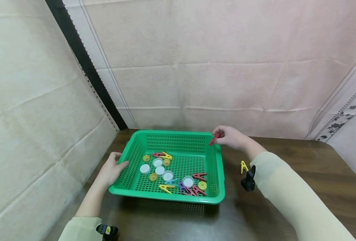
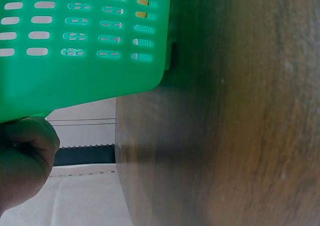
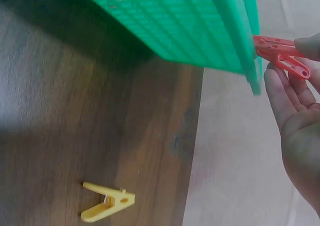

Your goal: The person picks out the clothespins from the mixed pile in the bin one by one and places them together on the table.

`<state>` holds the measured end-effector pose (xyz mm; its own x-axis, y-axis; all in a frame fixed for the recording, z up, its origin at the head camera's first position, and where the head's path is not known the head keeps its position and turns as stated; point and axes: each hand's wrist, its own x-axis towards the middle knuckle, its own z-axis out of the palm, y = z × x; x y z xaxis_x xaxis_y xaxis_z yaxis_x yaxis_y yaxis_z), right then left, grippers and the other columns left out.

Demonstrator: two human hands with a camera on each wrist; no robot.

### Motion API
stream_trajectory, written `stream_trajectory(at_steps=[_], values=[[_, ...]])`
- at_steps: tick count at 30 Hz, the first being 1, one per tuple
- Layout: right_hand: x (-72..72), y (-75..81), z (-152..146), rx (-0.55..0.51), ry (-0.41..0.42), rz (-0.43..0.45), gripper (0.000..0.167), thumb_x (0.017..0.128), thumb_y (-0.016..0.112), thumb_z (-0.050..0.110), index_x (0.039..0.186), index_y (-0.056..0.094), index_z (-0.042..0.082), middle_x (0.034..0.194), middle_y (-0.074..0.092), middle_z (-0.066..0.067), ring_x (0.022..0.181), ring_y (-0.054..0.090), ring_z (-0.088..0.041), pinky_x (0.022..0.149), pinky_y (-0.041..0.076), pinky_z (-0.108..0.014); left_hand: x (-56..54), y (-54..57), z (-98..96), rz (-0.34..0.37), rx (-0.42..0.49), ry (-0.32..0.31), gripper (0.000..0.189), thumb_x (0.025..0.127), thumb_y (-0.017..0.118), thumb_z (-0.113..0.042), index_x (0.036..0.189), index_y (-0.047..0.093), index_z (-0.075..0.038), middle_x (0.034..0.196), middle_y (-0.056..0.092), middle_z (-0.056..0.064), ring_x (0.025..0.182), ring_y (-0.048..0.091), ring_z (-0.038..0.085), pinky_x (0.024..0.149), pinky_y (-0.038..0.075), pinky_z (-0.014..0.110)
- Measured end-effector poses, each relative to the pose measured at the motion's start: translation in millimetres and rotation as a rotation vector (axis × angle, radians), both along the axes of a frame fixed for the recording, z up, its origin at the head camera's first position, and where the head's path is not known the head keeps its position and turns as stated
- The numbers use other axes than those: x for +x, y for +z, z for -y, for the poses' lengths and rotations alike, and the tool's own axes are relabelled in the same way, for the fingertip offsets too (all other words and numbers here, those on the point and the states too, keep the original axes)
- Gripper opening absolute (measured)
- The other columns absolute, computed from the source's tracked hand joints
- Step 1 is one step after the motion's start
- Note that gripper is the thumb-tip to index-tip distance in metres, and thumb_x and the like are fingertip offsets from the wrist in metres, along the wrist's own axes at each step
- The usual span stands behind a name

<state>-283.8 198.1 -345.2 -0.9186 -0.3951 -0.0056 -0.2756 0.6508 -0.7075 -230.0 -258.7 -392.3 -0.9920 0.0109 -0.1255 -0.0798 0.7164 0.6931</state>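
Note:
A green plastic basket (image 1: 167, 197) stands on the table with white and yellow bottle caps and several clothespins inside. My left hand (image 1: 109, 171) grips its left rim, the thumb over the inner side. At the back right corner, my right hand (image 1: 231, 137) pinches a red clothespin (image 3: 280, 51) between thumb and fingers. The clothespin's front end is right at the basket rim. Within the basket lie red clothespins (image 1: 199, 176), a purple clothespin (image 1: 182, 188) and yellow clothespins (image 1: 166, 188), among white caps (image 1: 167, 175) and yellow caps (image 1: 153, 177).
A yellow clothespin (image 3: 120, 201) lies on the brown wooden table (image 1: 274, 154), right of the basket and near the right sleeve. Pale cloth walls (image 1: 220, 83) rise behind the table and at its sides. A black strip (image 1: 87, 67) runs down the back left corner.

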Motion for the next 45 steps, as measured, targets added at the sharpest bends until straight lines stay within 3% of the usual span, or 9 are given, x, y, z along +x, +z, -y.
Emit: stream_trajectory(at_steps=[13,23,39,45], values=[[5.5,-7.9,-41,0.032,-0.088,-0.008,0.025,0.087,0.062,0.013,0.110,0.056,0.005,0.102,0.059,-0.011,0.092,0.054,-0.026,0.079,0.044,-0.041,-1.1,-2.6,0.5,-0.009,-0.002,-0.002,0.054,0.095,0.051,-0.037,0.133,0.032,-0.003,0.117,0.049,0.019,0.095,0.053,0.028,0.073,0.044,0.037],[20.7,-17.2,-95,0.080,-0.190,-0.006,0.034,0.088,0.061,0.016,0.117,0.053,-0.001,0.106,0.059,-0.016,0.094,0.055,-0.028,0.077,0.043,-0.040,-1.8,-0.4,-2.0,-0.017,0.010,-0.009,0.053,0.095,0.051,-0.035,0.132,0.032,-0.002,0.115,0.050,0.019,0.091,0.054,0.026,0.070,0.044,0.035],[57.3,-53.7,-163,0.114,-0.301,0.052,0.046,0.089,0.064,0.026,0.120,0.048,-0.004,0.104,0.058,-0.016,0.090,0.054,-0.025,0.071,0.044,-0.035,-0.3,-0.9,-1.2,-0.002,0.006,0.002,0.056,0.095,0.051,-0.038,0.134,0.031,-0.003,0.115,0.050,0.019,0.092,0.054,0.026,0.069,0.044,0.035],[65.7,-69.5,-173,0.115,-0.337,0.050,0.047,0.089,0.064,0.028,0.119,0.049,-0.005,0.106,0.059,-0.020,0.092,0.055,-0.029,0.076,0.045,-0.043,0.4,-0.2,-1.4,0.003,0.009,0.003,0.056,0.095,0.051,-0.038,0.134,0.031,-0.003,0.115,0.050,0.019,0.091,0.054,0.026,0.068,0.045,0.034]])
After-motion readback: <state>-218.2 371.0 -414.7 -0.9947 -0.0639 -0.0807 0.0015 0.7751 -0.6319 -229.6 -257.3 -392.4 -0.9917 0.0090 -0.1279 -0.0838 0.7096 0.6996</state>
